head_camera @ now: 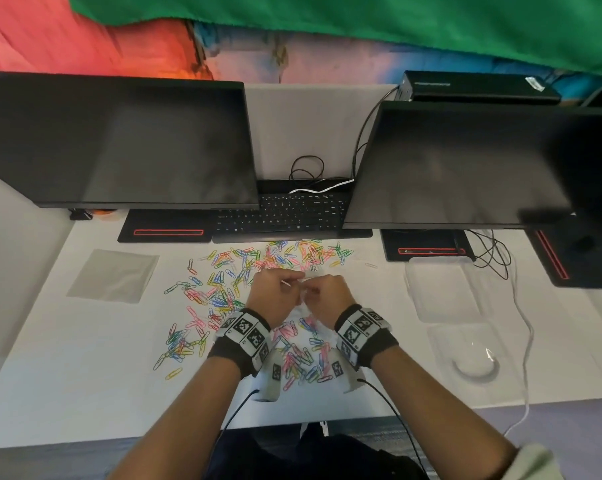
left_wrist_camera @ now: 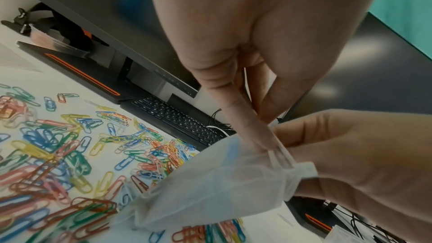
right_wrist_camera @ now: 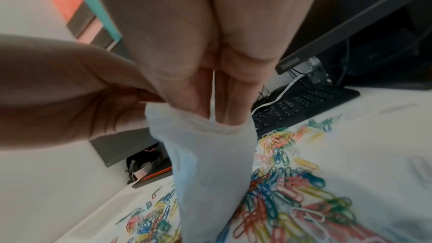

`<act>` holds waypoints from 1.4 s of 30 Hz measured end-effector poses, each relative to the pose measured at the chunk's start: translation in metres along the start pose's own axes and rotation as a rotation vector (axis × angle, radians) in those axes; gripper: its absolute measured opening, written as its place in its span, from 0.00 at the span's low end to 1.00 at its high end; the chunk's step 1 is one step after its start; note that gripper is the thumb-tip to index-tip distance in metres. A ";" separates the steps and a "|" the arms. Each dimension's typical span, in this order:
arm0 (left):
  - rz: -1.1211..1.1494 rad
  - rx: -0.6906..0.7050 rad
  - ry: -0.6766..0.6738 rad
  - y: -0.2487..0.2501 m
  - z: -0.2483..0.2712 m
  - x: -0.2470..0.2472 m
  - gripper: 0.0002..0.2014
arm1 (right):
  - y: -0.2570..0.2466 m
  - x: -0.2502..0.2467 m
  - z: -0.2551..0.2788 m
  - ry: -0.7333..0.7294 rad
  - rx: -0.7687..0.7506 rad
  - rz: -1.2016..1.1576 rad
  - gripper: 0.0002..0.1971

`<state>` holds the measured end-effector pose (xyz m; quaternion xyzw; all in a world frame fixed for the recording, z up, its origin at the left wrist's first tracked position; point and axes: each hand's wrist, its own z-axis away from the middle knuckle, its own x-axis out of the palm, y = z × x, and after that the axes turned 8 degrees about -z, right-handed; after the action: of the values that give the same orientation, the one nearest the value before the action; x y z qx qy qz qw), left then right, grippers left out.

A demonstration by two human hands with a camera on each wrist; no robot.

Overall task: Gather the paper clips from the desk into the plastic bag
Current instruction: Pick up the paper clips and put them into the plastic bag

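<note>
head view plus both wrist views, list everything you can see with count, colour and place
coloured wire paper clips: too many to count; red, blue, green, yellow, pink, white; scattered over the middle of the desk
small clear plastic bag: one, translucent, held above the clips by both hands
flat clear plastic bag: one, lying on the desk left of the clips
white desk: one, under it all
black monitors: two, screens dark, at the back left and right
black keyboard: one, between the monitors
clear plastic packaging: right of the clips; count unclear
black cables: several, back and right
left hand: pinches the bag's mouth
right hand: pinches the bag's mouth
</note>
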<state>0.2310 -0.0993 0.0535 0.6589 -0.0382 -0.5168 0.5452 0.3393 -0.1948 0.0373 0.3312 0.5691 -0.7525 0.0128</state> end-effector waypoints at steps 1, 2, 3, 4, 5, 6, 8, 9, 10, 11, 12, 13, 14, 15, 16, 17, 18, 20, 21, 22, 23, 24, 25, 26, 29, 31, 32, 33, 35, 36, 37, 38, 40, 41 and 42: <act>-0.008 0.005 0.000 -0.002 0.000 0.000 0.11 | -0.002 -0.001 0.001 -0.073 -0.028 0.046 0.16; -0.015 0.003 0.003 -0.004 0.000 -0.001 0.10 | 0.000 -0.004 0.001 -0.117 -0.039 0.051 0.18; -0.020 -0.001 0.007 -0.006 0.000 -0.002 0.11 | 0.001 -0.007 0.001 -0.124 -0.029 0.010 0.19; -0.026 -0.008 0.010 -0.007 0.001 -0.004 0.11 | 0.004 -0.012 0.001 -0.093 0.004 -0.084 0.18; -0.030 -0.012 0.017 -0.006 0.001 -0.006 0.11 | 0.007 -0.018 0.000 -0.034 0.046 -0.218 0.15; -0.033 -0.017 0.025 -0.006 0.001 -0.009 0.12 | 0.012 -0.025 0.000 0.030 0.085 -0.347 0.13; -0.021 -0.046 0.038 -0.006 0.001 -0.015 0.13 | 0.030 -0.036 -0.001 0.160 0.138 -0.390 0.12; -0.016 -0.063 0.039 -0.006 0.001 -0.018 0.13 | 0.045 -0.040 -0.003 0.204 0.160 -0.268 0.13; -0.020 -0.072 0.041 -0.006 0.000 -0.021 0.13 | 0.062 -0.042 -0.004 0.201 0.191 -0.095 0.15; -0.031 -0.074 0.045 -0.006 0.000 -0.023 0.13 | 0.076 -0.042 -0.003 0.132 0.234 0.075 0.17; -0.041 -0.074 0.050 -0.007 -0.001 -0.025 0.13 | 0.090 -0.038 -0.002 0.033 0.272 0.198 0.20; -0.044 -0.073 0.055 -0.008 -0.001 -0.026 0.13 | 0.102 -0.032 -0.001 -0.059 0.283 0.276 0.24; -0.043 -0.071 0.059 -0.009 -0.001 -0.026 0.13 | 0.111 -0.026 -0.001 -0.126 0.267 0.308 0.27; -0.041 -0.066 0.061 -0.010 -0.002 -0.026 0.13 | 0.115 -0.018 -0.001 -0.174 0.240 0.308 0.28; -0.044 -0.061 0.062 -0.011 -0.003 -0.026 0.13 | 0.115 -0.012 -0.002 -0.205 0.205 0.290 0.29; -0.049 -0.056 0.065 -0.012 -0.003 -0.025 0.13 | 0.113 -0.004 -0.004 -0.235 0.160 0.285 0.28; -0.054 -0.052 0.067 -0.012 -0.002 -0.025 0.13 | 0.111 0.002 -0.007 -0.271 0.107 0.315 0.28; -0.054 -0.046 0.069 -0.012 -0.001 -0.024 0.13 | 0.109 0.010 -0.010 -0.364 0.007 0.465 0.30; -0.055 -0.042 0.068 -0.012 -0.001 -0.024 0.13 | 0.108 0.010 -0.011 -0.427 -0.029 0.543 0.33; -0.057 -0.038 0.066 -0.012 -0.001 -0.024 0.13 | 0.111 0.009 -0.010 -0.485 -0.031 0.601 0.37; -0.059 -0.035 0.064 -0.013 -0.001 -0.023 0.13 | 0.115 0.007 -0.010 -0.526 -0.029 0.645 0.39; -0.066 -0.031 0.061 -0.015 -0.001 -0.023 0.13 | 0.119 0.005 -0.008 -0.536 -0.060 0.674 0.38; -0.079 -0.025 0.058 -0.016 -0.002 -0.023 0.13 | 0.123 0.004 -0.006 -0.524 -0.124 0.694 0.35; -0.090 -0.020 0.055 -0.017 -0.002 -0.023 0.13 | 0.126 0.004 -0.005 -0.496 -0.193 0.707 0.31; -0.086 -0.021 0.048 -0.018 -0.001 -0.022 0.13 | 0.133 0.007 0.000 -0.395 -0.285 0.700 0.22; -0.083 -0.018 0.047 -0.017 0.000 -0.021 0.13 | 0.130 0.006 0.001 -0.329 -0.309 0.680 0.20; -0.090 -0.014 0.046 -0.017 0.001 -0.020 0.13 | 0.127 0.006 0.000 -0.304 -0.292 0.664 0.18; -0.098 -0.008 0.043 -0.018 0.001 -0.020 0.13 | 0.122 0.004 -0.001 -0.279 -0.255 0.638 0.17; -0.118 0.009 0.039 -0.017 0.001 -0.020 0.13 | 0.112 -0.002 -0.003 -0.168 -0.119 0.513 0.12; -0.126 0.016 0.040 -0.017 0.002 -0.020 0.13 | 0.107 -0.007 -0.004 -0.080 -0.046 0.414 0.10; -0.133 0.021 0.041 -0.017 0.002 -0.020 0.13 | 0.103 -0.012 -0.005 -0.003 0.025 0.298 0.08; -0.138 0.022 0.040 -0.017 0.002 -0.019 0.13 | 0.098 -0.017 -0.005 0.061 0.089 0.155 0.07; -0.136 0.023 0.031 -0.016 0.003 -0.019 0.14 | 0.085 -0.028 -0.003 0.140 0.191 -0.173 0.07; -0.136 0.026 0.029 -0.016 0.003 -0.019 0.14 | 0.076 -0.032 -0.002 0.155 0.215 -0.337 0.08; -0.138 0.031 0.029 -0.016 0.003 -0.018 0.14 | 0.065 -0.037 -0.002 0.150 0.225 -0.486 0.09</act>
<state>0.2123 -0.0837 0.0533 0.6757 0.0075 -0.5430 0.4985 0.3945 -0.2293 0.0009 0.2391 0.5439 -0.7655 -0.2471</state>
